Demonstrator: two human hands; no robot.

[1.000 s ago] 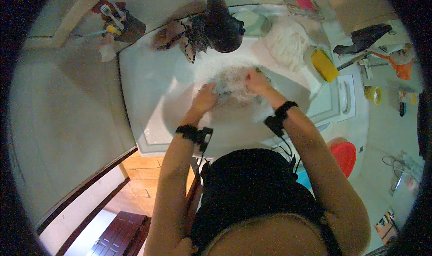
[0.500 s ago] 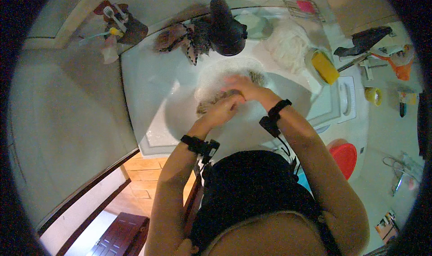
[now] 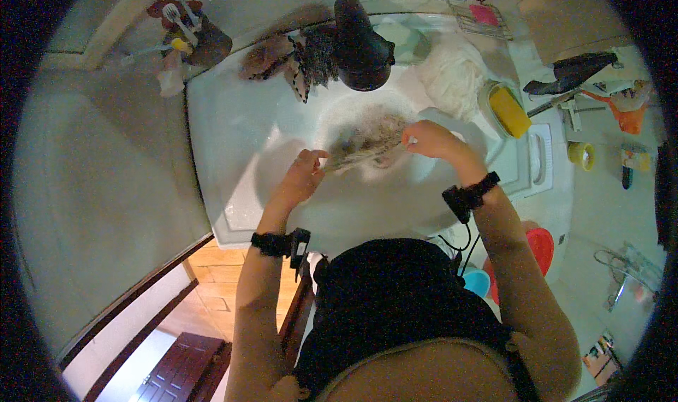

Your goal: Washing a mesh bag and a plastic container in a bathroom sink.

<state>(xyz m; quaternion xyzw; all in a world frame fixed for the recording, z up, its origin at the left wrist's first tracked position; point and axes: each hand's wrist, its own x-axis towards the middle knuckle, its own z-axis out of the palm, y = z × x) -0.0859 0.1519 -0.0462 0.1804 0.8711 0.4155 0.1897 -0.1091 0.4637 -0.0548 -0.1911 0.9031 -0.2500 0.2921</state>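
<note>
A mottled brown and grey piece of wet fabric (image 3: 364,148) stretches between my hands, over the foamy water (image 3: 332,112) in the white basin (image 3: 233,204). My left hand (image 3: 304,176) pinches its left end with thumb and fingers. At the other end, my right hand (image 3: 431,140) grips the upper right edge. The lower part of the fabric seems to sag toward the suds, where its outline blurs. Behind it stands a large black rounded object (image 3: 360,56), its kind unclear. Beside that lies a bundle of dark patterned cloth (image 3: 293,66).
White cloth (image 3: 452,80) is heaped at the basin's back right, beside a yellow block (image 3: 510,112) in a container. A wire rack (image 3: 498,24) holds a pink piece. Brushes (image 3: 180,24) stand at back left. A red basin (image 3: 540,250) and blue bowl (image 3: 477,283) are lower right.
My hands have moved apart from close together in the foam. The fabric, earlier bunched under them, is now spread between them.
</note>
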